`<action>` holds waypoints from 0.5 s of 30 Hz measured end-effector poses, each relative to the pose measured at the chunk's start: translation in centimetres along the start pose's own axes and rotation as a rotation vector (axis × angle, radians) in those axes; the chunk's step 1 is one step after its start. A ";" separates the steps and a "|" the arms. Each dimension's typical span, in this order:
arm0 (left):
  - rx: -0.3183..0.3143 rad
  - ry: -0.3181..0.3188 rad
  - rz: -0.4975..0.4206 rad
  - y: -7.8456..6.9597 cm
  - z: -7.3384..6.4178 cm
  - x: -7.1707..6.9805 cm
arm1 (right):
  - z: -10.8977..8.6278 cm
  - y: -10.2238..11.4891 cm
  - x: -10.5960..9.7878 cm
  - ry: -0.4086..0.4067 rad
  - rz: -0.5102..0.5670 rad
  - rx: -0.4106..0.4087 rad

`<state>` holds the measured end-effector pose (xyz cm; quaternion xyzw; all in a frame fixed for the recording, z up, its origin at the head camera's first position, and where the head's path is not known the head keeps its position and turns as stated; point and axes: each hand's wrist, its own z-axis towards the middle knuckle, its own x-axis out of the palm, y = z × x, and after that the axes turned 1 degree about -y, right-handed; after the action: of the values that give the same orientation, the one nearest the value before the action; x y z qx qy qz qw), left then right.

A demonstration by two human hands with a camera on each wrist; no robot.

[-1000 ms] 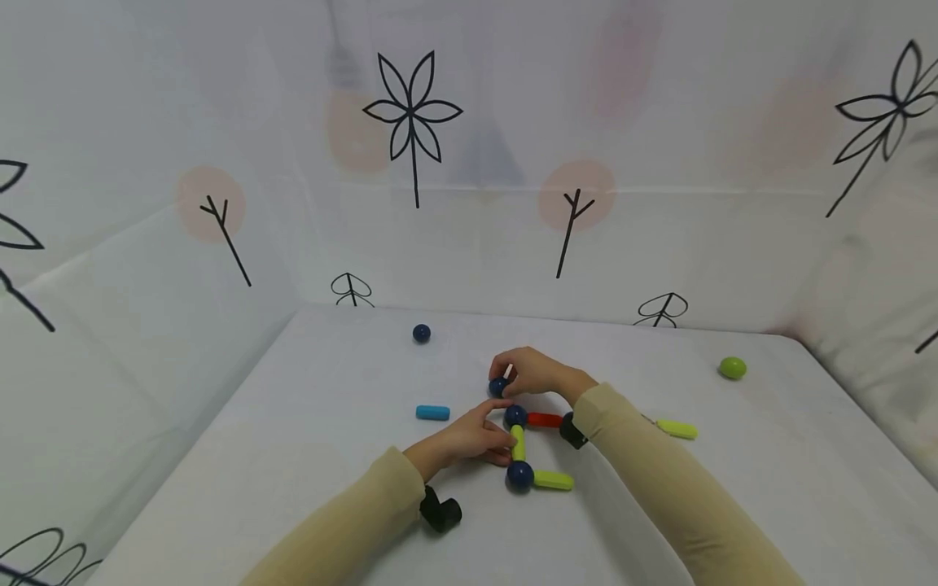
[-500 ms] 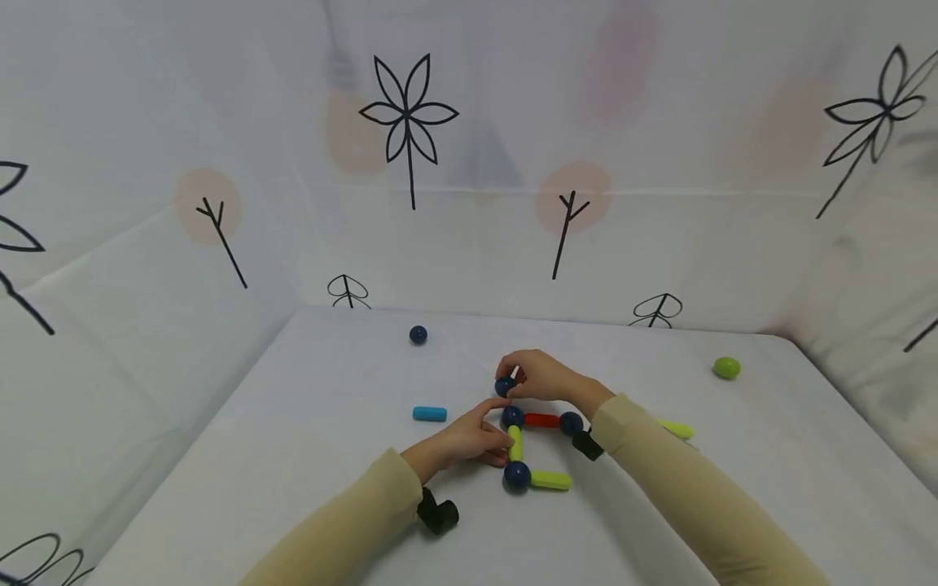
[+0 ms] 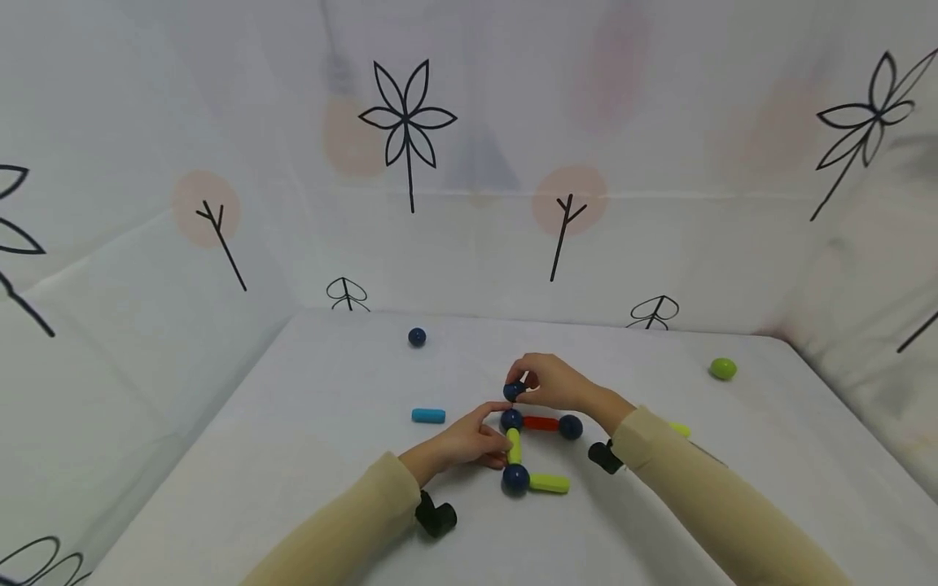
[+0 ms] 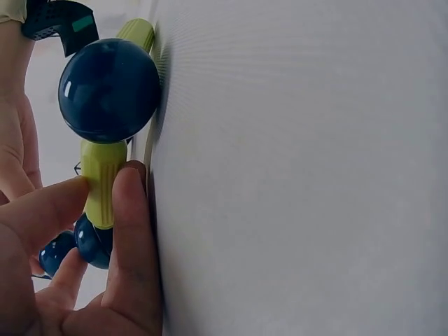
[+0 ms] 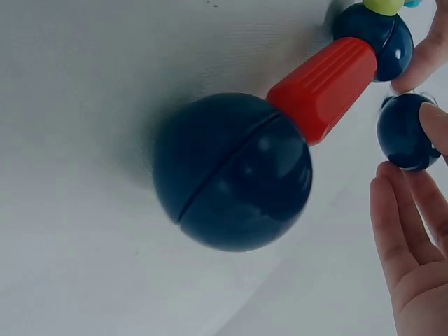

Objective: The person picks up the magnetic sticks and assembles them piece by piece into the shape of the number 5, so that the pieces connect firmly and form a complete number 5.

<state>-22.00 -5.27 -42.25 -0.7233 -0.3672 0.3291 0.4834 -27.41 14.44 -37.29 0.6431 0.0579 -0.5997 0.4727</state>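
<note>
My left hand [image 3: 472,437] pinches an upright-lying lime green rod [image 4: 103,185] between thumb and a finger; its index finger reaches to the blue ball [image 3: 511,419] at the rod's far end. From that ball a red rod [image 3: 541,424] runs right to another blue ball [image 5: 233,172]. At the near end of the lime rod sits a blue ball [image 3: 516,478], with a second lime green rod [image 3: 550,483] pointing right. My right hand [image 3: 554,382] holds a loose dark blue ball [image 5: 406,132] by its fingertips, just beyond the far corner ball.
A light blue rod [image 3: 428,416] lies left of the joined pieces. Farther back are a dark blue ball [image 3: 417,337] and, at right, a green ball [image 3: 723,369]. Another lime rod [image 3: 680,429] is partly hidden by the right sleeve. White patterned cloth stands behind the table.
My right hand has carried its blue ball slightly right, to just behind the corner ball. The right forearm has shifted right, uncovering the ball on the red rod. The left hand keeps its hold.
</note>
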 end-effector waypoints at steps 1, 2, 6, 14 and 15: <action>0.000 -0.002 0.002 0.0 0.0 0.0 | -0.2 -0.1 0.0 -0.006 -0.003 0.002; -0.001 -0.004 0.003 0.0 0.0 0.1 | -0.4 -0.1 0.0 -0.011 -0.003 0.002; -0.003 -0.012 0.008 0.0 -0.1 0.2 | -1.2 0.0 -0.1 -0.019 0.010 0.003; -0.001 -0.017 -0.009 0.1 -0.3 0.1 | -2.7 0.7 -0.1 -0.011 0.042 -0.003; 0.002 -0.013 -0.009 0.1 -0.4 0.1 | -2.8 0.8 -0.1 -0.010 0.047 -0.007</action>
<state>-21.57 -5.42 -42.26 -0.7190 -0.3735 0.3319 0.4831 -24.89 15.93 -37.26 0.6397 0.0427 -0.5914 0.4890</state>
